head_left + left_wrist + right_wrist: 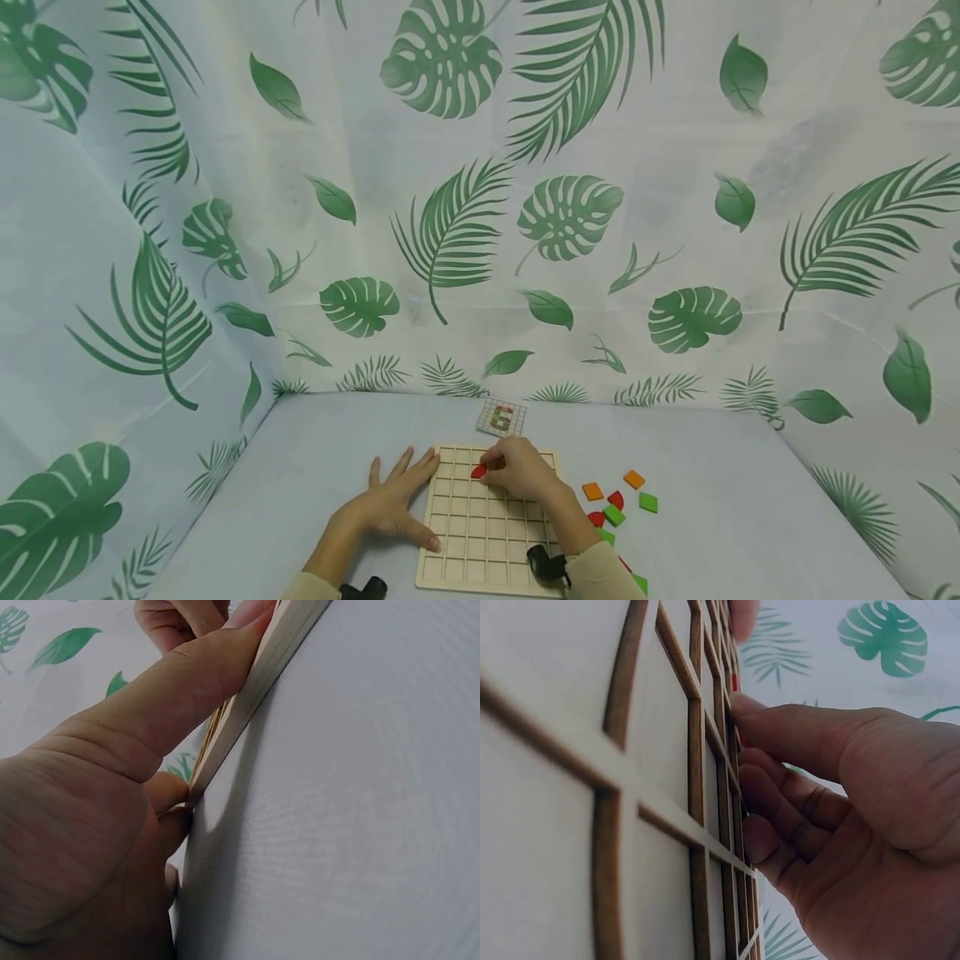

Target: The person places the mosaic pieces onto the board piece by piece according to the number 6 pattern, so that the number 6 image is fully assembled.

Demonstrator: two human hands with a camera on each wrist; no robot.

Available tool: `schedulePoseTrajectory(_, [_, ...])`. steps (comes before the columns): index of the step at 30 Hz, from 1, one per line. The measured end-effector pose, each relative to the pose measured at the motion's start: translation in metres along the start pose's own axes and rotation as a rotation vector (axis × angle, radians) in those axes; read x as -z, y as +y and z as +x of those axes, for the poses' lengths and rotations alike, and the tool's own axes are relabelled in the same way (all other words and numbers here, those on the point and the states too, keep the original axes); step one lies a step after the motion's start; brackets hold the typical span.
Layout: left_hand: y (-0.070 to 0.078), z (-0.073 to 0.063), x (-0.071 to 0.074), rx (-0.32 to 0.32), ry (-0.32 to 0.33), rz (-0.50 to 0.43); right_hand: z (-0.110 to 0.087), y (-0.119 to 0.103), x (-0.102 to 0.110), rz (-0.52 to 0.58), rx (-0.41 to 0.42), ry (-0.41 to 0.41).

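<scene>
A pale wooden grid board (456,575) lies flat on the table. My left hand (397,500) spreads along its left side, the thumb on the rim and the fingertips at the upper left corner. In the left wrist view the thumb (172,697) rests on the board's edge (247,697). My right hand (521,471) is over the upper part of the grid, pinching a small red tile with a curved edge (478,472) between thumb and forefinger. The right wrist view shows just a sliver of the red tile (734,682) by the thumb tip, low against the grid.
Loose tiles lie right of the board: orange squares (633,479), green squares (648,502) and red rounded ones (616,499), some partly hidden by my right forearm. Behind the board is a pattern card (501,417) with a figure like a 6. A leaf-print curtain (480,333) encloses the table.
</scene>
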State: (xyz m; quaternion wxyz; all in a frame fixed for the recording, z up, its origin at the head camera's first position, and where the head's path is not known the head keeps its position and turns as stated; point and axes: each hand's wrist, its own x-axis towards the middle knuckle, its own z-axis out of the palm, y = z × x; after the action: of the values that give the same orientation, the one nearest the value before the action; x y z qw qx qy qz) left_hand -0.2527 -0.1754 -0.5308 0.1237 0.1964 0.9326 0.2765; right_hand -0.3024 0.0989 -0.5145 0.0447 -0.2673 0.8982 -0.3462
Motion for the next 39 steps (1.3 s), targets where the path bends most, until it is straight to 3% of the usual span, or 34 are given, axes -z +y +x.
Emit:
schedulePoseTrajectory(10, [0.003, -0.001, 0.001, 0.004, -0.01, 0.01, -0.005, -0.006, 0.012, -0.042, 0.069, -0.007])
schedulePoseTrajectory(17, [0.003, -0.001, 0.001, 0.0, -0.009, -0.005, -0.024, -0.015, 0.047, -0.016, 0.097, 0.038])
schedulePoseTrajectory(23, [0.004, -0.001, 0.001, 0.003, -0.009, -0.002, -0.041, -0.008, 0.08, -0.038, 0.056, 0.09])
schedulePoseTrajectory(34, [0.002, -0.001, 0.0, 0.0, -0.008, -0.009, -0.059, 0.016, 0.114, 0.003, -0.039, 0.189])
schedulePoseTrajectory(39, [0.002, -0.002, 0.001, -0.02, -0.003, -0.009, -0.067, 0.027, 0.126, -0.005, -0.038, 0.169])
